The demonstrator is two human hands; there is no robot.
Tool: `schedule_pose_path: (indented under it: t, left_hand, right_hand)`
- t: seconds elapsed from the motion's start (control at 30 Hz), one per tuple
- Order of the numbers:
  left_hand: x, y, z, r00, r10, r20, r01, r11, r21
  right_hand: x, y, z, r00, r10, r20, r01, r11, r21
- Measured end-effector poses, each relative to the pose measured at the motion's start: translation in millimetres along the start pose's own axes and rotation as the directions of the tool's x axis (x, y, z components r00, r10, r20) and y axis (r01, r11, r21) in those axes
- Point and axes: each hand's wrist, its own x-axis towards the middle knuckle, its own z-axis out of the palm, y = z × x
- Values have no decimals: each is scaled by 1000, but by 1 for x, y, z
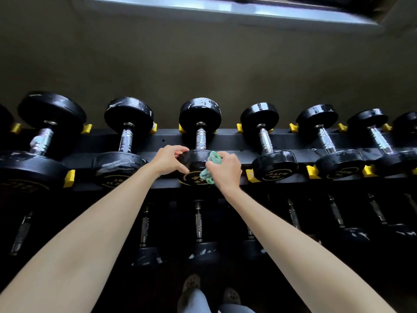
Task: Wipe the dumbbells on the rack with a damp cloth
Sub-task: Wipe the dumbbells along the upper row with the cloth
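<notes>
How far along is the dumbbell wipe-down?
Done: unclear; the left neighbour shows white smears. In hand: the left hand grips the near head of the middle dumbbell while the right hand presses the green cloth against it. Left: probably the other top-row dumbbells and the lower-tier dumbbells.

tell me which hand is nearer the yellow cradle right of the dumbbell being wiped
Right. The right hand, gripping the green cloth, is just left of the yellow cradle; the left hand holds the dumbbell head farther left.

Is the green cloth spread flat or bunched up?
Bunched up. The cloth shows as crumpled folds held in the right hand, pressed against the near head of the middle dumbbell.
</notes>
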Motion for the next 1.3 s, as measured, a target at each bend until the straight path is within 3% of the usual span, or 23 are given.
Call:
schedule_pose_path:
  t: [0.1, 0.13, 0.2, 0.3, 0.47, 0.5, 0.6, 0.67, 0.73, 0.8, 0.83, 0.93, 1.03, 1.3]
  left_hand:
    - [3, -4, -6, 999, -19, 41, 21, 998, -60]
    - [4, -7, -7, 998, -18, 63, 23, 997, -78]
    - [4, -11, -11, 993, -21, 113, 39, 987, -155]
    - [8, -14, -15, 987, -89, 134, 123, 956, -266]
    - [32, 1, -19, 982, -177, 66, 186, 962, -197]
    - [39, 5, -19, 977, -205, 62, 213, 962, -170]
    - [56, 10, -20, 957, -283, 70, 290, 950, -117]
    - [67, 8, -22, 943, -320, 89, 329, 937, -115]
    - [79, 7, -25, 924, -365, 114, 376, 922, -93]
    - [88, 9, -26, 901, -410, 143, 420, 906, -47]
    - [95, 10, -25, 884, -440, 156, 448, 894, -24]
    - [108, 14, -22, 839, -507, 197, 505, 861, 63]
    - [117, 13, -18, 811, -544, 213, 524, 839, 146]
    - [125, 18, -13, 750, -621, 226, 579, 782, 229]
  right_hand:
    - [-5, -16, 8, 985, -138, 106, 138, 990, 1]
    - [-4, -20, 12, 980, -128, 150, 119, 991, 64]
    - [1, -29, 13, 974, 11, 224, -82, 947, 310]
    - [17, -32, -6, 941, 149, 303, -312, 727, 612]
    - [66, -19, -55, 898, 221, 381, -439, 378, 815]
    - [77, -14, -58, 889, 236, 391, -454, 354, 818]
    - [107, 2, -51, 869, 280, 408, -492, 400, 773]
    - [125, 7, -39, 875, 300, 379, -483, 514, 709]
    - [145, 4, -21, 908, 272, 319, -409, 742, 531]
    - [159, -3, -2, 964, 103, 245, -154, 968, 200]
    - [167, -6, 8, 968, -13, 249, 6, 1000, 29]
    - [182, -10, 31, 910, -303, 284, 375, 892, -250]
    - [183, -10, 42, 861, -423, 284, 507, 759, -409]
    - [184, -17, 43, 672, -503, 543, 729, 579, -366]
